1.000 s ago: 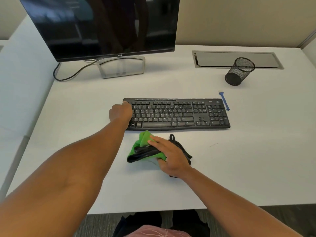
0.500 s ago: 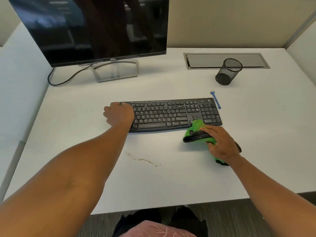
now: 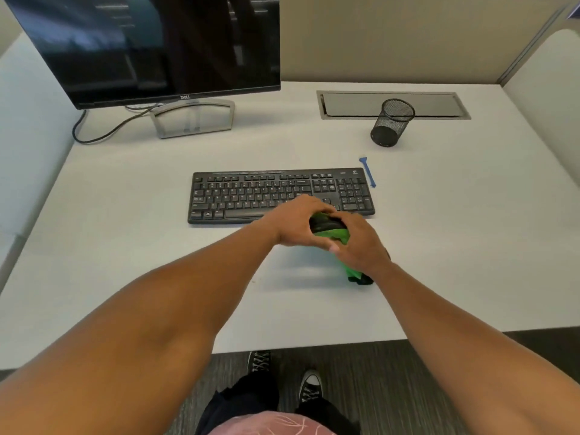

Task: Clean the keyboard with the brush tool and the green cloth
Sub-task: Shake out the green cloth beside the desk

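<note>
A black keyboard (image 3: 251, 193) lies in the middle of the white desk (image 3: 455, 246). Just in front of its right half, both hands meet around a bunched green cloth (image 3: 337, 235) with a black edge. My left hand (image 3: 298, 226) grips the cloth's upper left side. My right hand (image 3: 361, 243) holds it from the right, and the cloth's tail hangs out below that wrist. A thin blue brush tool (image 3: 367, 172) lies on the desk just off the keyboard's right end, untouched.
A dark monitor (image 3: 150, 45) on a silver stand stands at the back left with a cable trailing left. A black mesh pen cup (image 3: 392, 122) sits at the back right before a recessed cable tray (image 3: 392, 105). White partition walls flank the desk.
My left hand left the keyboard's left end and moved right to the cloth. My right hand carried the cloth from below the keyboard's middle toward its right half and lifted it.
</note>
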{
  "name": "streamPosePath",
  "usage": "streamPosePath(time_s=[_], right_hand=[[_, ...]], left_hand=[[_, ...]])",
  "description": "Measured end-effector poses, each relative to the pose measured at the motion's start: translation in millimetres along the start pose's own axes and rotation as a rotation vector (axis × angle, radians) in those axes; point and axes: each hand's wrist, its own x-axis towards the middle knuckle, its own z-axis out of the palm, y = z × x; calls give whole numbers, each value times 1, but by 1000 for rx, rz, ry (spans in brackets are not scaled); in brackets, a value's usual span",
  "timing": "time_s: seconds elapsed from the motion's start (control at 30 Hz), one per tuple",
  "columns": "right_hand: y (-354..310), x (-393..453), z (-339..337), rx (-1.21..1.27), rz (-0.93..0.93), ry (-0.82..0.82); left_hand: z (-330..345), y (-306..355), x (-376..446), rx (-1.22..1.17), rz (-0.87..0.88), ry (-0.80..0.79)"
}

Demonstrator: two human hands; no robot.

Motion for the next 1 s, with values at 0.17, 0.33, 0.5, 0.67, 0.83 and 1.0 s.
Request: streamPosePath(time_s=[0.17,0.33,0.5,0.67,0.83,1.0], right_hand=[[35,-19,-18,-181,56,-28],[38,-37,-6,-503,175,-166],[3,-41,15,-312,74,-170],[-34,-36,32,-104,-29,-204],[-35,-17,20,-188,-17,3],[-28,-16,24,-447,63,-181]], left_hand=[[28,32,30,417,-75,-52],[54,51,31,440,-200,-31],[46,48,9,530,-337,-131],[23,41,-19,653,-523,-233],[3,39,-20,637,-397,16],[21,29,-16,506,-385,-16]])
